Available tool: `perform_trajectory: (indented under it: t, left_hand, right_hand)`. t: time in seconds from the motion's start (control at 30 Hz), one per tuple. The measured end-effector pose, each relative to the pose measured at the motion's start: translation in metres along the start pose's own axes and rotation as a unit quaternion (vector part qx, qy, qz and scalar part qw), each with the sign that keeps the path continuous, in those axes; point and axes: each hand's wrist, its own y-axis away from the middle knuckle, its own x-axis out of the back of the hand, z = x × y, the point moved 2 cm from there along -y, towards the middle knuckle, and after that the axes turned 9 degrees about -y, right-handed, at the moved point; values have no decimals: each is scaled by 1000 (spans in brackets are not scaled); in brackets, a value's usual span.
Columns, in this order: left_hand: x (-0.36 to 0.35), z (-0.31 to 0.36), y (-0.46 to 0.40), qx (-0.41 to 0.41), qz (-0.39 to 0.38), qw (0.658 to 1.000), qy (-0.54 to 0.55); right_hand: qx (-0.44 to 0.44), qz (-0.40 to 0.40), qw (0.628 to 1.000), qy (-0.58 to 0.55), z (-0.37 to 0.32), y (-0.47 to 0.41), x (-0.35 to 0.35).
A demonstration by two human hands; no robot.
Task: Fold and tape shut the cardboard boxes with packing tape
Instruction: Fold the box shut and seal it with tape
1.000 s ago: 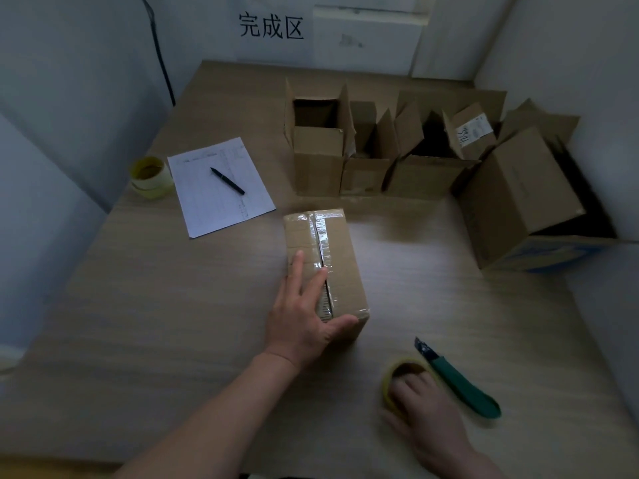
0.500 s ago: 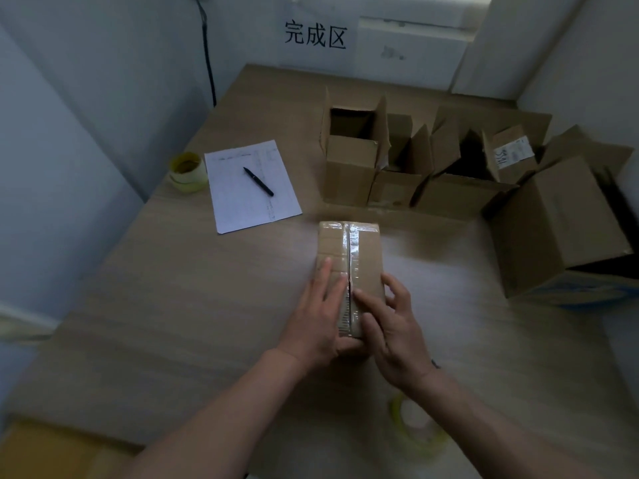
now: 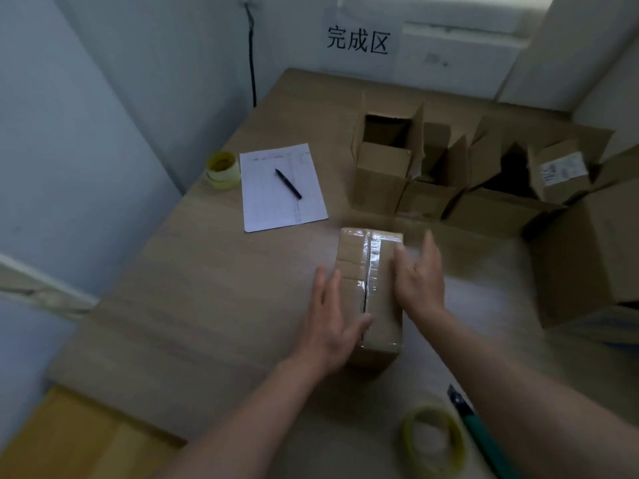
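Head view. A sealed cardboard box [image 3: 371, 292] lay flat near the middle of the wooden table [image 3: 207, 305], its long axis running from near to far; a strip of clear packing tape [image 3: 371, 271] ran along the centre seam of its top face and wrapped over the far edge. The left hand [image 3: 332, 316] lay against the left flank of the box, fingers straight and spread, pointing away from the viewer, thumb resting across the near part of the top face; it curled round nothing. The right hand [image 3: 420, 274] stood along the right edge of the box, fingers straight and together, likewise gripping nothing; motion blur left it unclear whether the palm touched the cardboard. A roll of yellowish tape [image 3: 434, 440] lay flat at the near right, just beside a green utility knife [image 3: 480, 433] partly hidden by the right forearm. At the far left a sheet of paper [image 3: 281, 188] carried a black pen [image 3: 288, 179]; a second tape roll [image 3: 223, 169] stood just left of the sheet, by the wall. Several open boxes [image 3: 383, 164] with raised flaps were grouped at the far right; a larger carton [image 3: 594, 250] lay on its side at the right margin. A sign with three characters [image 3: 358, 40] hung on the far wall.
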Motion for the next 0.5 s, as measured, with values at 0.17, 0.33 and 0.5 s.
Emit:
perform_trajectory:
  t: [0.17,0.33,0.5]
  left_hand:
    - [4,9,-12,177,-78,942,275]
    - [48,35,-40,44,-65,934,349]
    - [21,54,-35,136,-233,904,333]
  right_hand:
    - [-261,-113,951,-124,3,60,16]
    - [-143,-38,877,-456,-23,53,82]
    - [-140,-47,922,-357,5,62,110]
